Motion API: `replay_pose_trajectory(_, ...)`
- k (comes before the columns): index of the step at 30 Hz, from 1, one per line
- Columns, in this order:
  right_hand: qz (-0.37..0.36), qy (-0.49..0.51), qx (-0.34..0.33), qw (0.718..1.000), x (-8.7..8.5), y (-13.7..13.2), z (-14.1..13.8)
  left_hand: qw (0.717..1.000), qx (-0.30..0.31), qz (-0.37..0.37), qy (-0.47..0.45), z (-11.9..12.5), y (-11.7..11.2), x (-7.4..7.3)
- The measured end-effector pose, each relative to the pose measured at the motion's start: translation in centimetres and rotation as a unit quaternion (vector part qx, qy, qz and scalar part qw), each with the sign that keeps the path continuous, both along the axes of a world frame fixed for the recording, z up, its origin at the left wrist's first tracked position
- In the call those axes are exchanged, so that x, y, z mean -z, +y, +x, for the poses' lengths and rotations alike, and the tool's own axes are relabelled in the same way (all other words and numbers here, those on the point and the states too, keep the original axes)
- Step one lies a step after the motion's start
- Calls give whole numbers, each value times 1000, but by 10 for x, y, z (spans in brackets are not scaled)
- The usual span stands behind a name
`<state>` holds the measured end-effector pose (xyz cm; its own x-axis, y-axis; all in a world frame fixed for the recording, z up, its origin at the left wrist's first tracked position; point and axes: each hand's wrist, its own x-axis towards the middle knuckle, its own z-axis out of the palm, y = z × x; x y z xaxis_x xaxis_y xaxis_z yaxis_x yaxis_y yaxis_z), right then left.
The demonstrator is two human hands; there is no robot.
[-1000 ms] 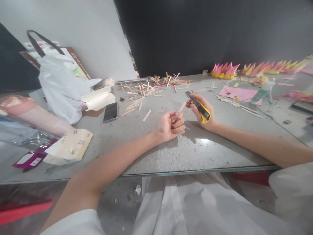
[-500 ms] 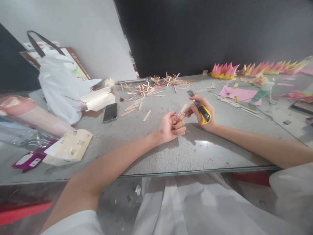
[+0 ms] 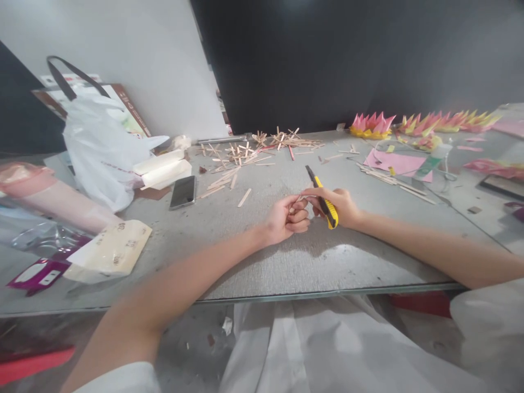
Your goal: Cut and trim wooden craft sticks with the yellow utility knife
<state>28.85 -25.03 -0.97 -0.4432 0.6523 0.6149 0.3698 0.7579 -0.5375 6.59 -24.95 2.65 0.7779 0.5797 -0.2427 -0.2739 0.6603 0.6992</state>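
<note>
My left hand point(image 3: 289, 218) is closed above the grey table, fingers curled in a pinch on a wooden craft stick, which is now almost wholly hidden among the fingertips. Against it, my right hand point(image 3: 338, 207) reaches in from the right, its index finger and thumb meeting the left fingertips. A yellow and black utility knife point(image 3: 328, 212) is held in my right hand, its dark tip pointing up and away from me. Several loose craft sticks point(image 3: 244, 197) lie on the table beyond my left hand.
A heap of sticks point(image 3: 241, 153) lies at the back. Left are a phone point(image 3: 183, 192), a white plastic bag point(image 3: 98, 147) and a paper packet point(image 3: 117, 251). Right are pink paper point(image 3: 395, 162), a glue bottle point(image 3: 434, 161) and folded paper flowers point(image 3: 371, 126). The table edge point(image 3: 327, 295) runs before me.
My right hand has come left and down to the left fingertips, and the knife has swung more upright. The stick that showed between the hands is now covered by fingers.
</note>
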Motion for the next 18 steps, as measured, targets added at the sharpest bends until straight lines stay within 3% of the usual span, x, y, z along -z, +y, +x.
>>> replay_pose_trajectory(4, 83, -53, -12, 995, -5, 1, 5, 1000, 0, 26, 4, 0, 0, 3)
replay_pose_trajectory(8, 109, -65, -16, 992, -8, 0, 6, 999, -3, 40, 9, 0, -1, 4)
replay_pose_trajectory(13, 80, -36, -16, 996, -5, 0, 2, 999, -13, 46, 24, 1, -1, 6)
replay_pose_trajectory(18, -6, -3, 15, 1000, -4, -1, -5, 997, -21, 62, 39, 2, -1, 9)
